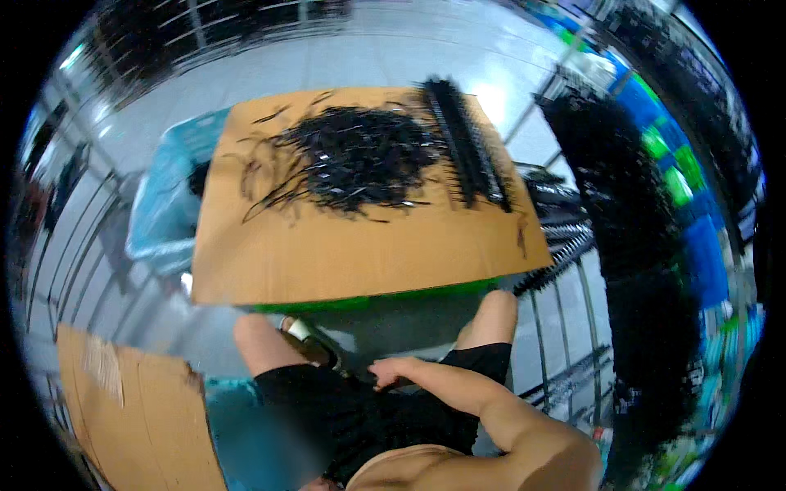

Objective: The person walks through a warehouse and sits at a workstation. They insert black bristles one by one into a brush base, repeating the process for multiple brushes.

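Note:
My right hand (391, 373) is low between my thighs, over the black shorts (360, 409). Its fingers look curled in, and what they hold, if anything, does not show. At the lower edge there is a small bit of skin, too little to tell whether it belongs to my left hand. Before my knees, a cardboard sheet (360, 258) forms a flat top with a heap of thin black strips (360, 155) on it. Beside the heap lie long black bristly strips (463, 143), at the sheet's right side.
A bin lined with a light blue bag (164, 217) stands left of the cardboard. On the right hangs a large mass of black bristly strips (630, 204) along a metal rack. Another cardboard piece (135, 409) is at the lower left, beside a teal surface (246, 434).

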The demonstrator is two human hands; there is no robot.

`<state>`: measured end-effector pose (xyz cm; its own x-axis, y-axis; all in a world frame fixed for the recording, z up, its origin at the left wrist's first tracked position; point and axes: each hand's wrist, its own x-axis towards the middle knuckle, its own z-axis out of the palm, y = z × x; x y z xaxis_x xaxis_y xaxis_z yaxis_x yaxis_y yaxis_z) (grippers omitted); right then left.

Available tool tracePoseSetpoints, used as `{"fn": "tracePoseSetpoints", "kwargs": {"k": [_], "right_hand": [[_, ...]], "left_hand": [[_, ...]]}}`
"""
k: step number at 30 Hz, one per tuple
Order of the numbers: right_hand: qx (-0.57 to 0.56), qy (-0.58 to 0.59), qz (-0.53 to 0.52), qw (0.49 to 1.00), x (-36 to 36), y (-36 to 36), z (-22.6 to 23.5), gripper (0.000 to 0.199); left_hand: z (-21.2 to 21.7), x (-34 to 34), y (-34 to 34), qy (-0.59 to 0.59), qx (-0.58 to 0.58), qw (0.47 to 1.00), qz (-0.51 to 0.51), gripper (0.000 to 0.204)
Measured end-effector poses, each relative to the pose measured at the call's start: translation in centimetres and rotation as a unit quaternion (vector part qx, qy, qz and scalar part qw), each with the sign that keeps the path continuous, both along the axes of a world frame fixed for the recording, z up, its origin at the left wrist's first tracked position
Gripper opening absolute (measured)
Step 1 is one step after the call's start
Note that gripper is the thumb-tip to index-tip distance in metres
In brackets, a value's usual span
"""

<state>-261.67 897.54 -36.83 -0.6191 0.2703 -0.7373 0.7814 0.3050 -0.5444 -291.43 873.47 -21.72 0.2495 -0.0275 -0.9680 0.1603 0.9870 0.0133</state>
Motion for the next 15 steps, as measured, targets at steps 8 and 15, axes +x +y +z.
{"fn": "tracePoseSetpoints", "kwargs": {"k": [8, 15], "right_hand": [[0.146, 0.194, -0.352, 0.904, 7.5, 6.3, 19.4, 0.041], [0.73, 0.429, -0.304, 0.438, 9.5, 4.2, 40.2, 0.019]], "left_hand": [[15.9, -0.1, 21.2, 0.092, 0.625, 0.76, -0.153, 0.046], [26.4, 10.2, 31.0, -0.045, 0.984, 0.149, 0.086, 0.039]]}}
